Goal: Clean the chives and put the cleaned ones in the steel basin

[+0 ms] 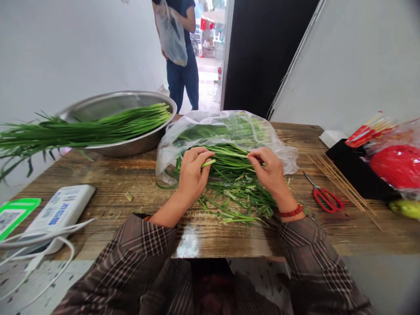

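Between my hands a thin stalk of garlic chives [231, 154] is stretched level. My left hand [194, 171] is closed around chives, and a pale cut end pokes out below its forefinger. At the stalk's right end, my right hand [268, 168] pinches it between thumb and forefinger. Just behind lies a bunch of green chives [223, 164], partly inside a clear plastic bag [282, 142] that veils more of them. Loose trimmed leaves and scraps [239, 194] are heaped on the wooden table in front of the bunch.
A steel bowl [131, 151] with long chives [124, 124] stands back left. Nearer left are a white box [62, 210] and cables. Red-handled scissors [328, 199], wooden skewers [344, 188] and a black holder [354, 168] lie right. A person [180, 43] holding a plastic bag stands beyond the table.
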